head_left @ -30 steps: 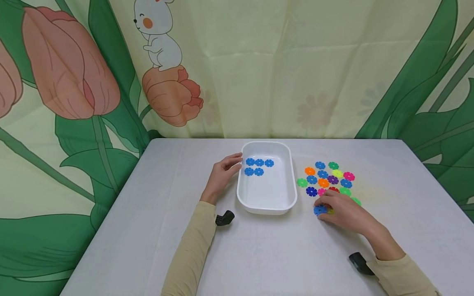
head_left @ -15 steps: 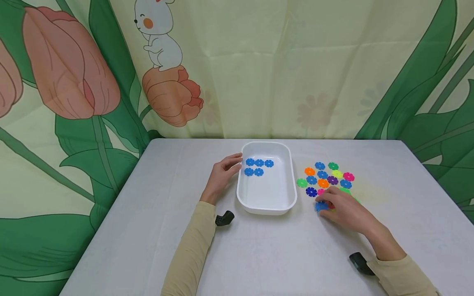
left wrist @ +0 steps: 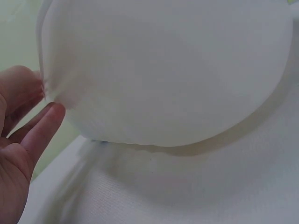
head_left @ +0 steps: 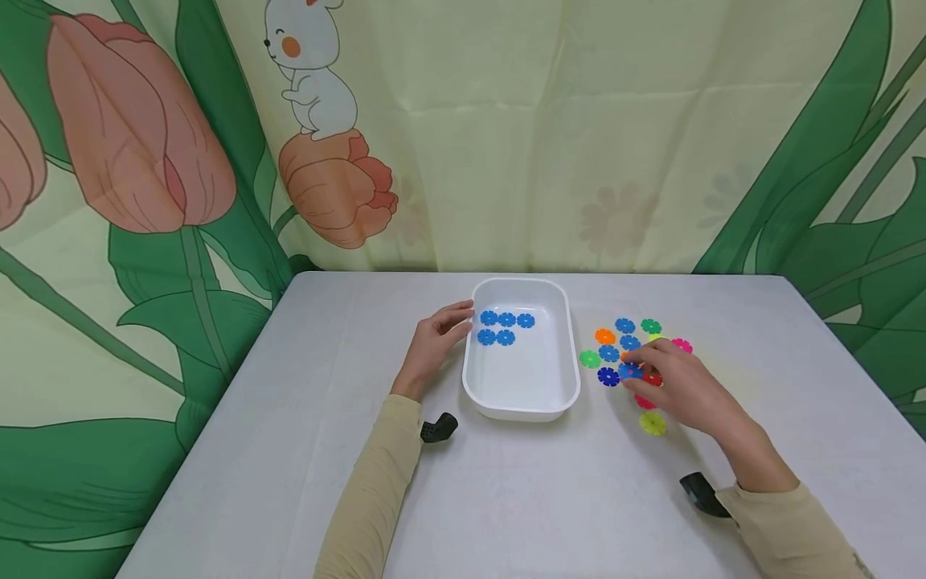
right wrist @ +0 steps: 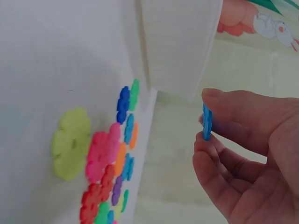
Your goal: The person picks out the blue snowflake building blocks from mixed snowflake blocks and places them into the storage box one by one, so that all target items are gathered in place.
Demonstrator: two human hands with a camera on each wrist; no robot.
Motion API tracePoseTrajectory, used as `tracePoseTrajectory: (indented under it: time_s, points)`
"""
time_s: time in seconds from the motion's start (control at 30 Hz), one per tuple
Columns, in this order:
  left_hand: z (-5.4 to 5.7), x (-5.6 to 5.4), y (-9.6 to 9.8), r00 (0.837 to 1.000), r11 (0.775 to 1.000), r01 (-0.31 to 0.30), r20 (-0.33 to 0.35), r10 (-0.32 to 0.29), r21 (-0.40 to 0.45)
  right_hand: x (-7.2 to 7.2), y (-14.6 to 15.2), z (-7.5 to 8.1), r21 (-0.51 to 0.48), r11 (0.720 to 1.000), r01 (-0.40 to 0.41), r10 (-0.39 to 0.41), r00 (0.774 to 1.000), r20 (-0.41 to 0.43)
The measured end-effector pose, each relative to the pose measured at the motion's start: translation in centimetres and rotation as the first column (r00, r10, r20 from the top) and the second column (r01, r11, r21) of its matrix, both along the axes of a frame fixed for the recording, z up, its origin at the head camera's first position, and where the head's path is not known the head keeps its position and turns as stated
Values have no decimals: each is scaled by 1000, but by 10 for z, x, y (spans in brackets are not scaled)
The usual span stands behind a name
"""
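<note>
My right hand (head_left: 683, 386) pinches a blue flower-shaped plastic disc (right wrist: 207, 122) between thumb and fingertips, raised over the pile on the right. In the right wrist view the disc shows edge-on. My left hand (head_left: 434, 342) rests its fingertips at the left rim of a white tray (head_left: 521, 414); the left wrist view shows them against the outer wall. Several blue discs (head_left: 506, 319) lie inside the tray in two rows at its upper left. Beneath my right hand, some loose discs are partly hidden.
Right of the tray lie several loose discs, among them orange (head_left: 604, 336), light green (head_left: 589, 359), dark blue (head_left: 608, 376) and yellow (head_left: 653, 424). A white cloth covers the table (head_left: 434, 515). A printed curtain (head_left: 492, 161) hangs behind it.
My right hand has lifted the blue disc and moved it away from me over the pile, uncovering the yellow disc and red ones. My left hand and the tray have stayed put.
</note>
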State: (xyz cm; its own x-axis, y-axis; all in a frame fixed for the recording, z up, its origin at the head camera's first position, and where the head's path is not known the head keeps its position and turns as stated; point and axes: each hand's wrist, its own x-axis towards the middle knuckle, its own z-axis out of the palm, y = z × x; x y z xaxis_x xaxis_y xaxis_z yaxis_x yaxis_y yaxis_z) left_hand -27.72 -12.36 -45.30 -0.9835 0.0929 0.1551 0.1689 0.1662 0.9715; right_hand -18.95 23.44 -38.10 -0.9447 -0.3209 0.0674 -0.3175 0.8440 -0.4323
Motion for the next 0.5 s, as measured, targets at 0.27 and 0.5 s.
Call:
tracePoseTrajectory:
  time_s: [0.27, 0.5]
  points:
    - [0, 0, 0, 1000, 1000, -5, -5, 5, -3, -8, -10, 11, -44, 999, 5, -7, 999, -46]
    - [0, 1, 0, 1000, 1000, -7, 1, 7, -14, -14, -21, 21, -70, 997, -16, 13, 999, -50]
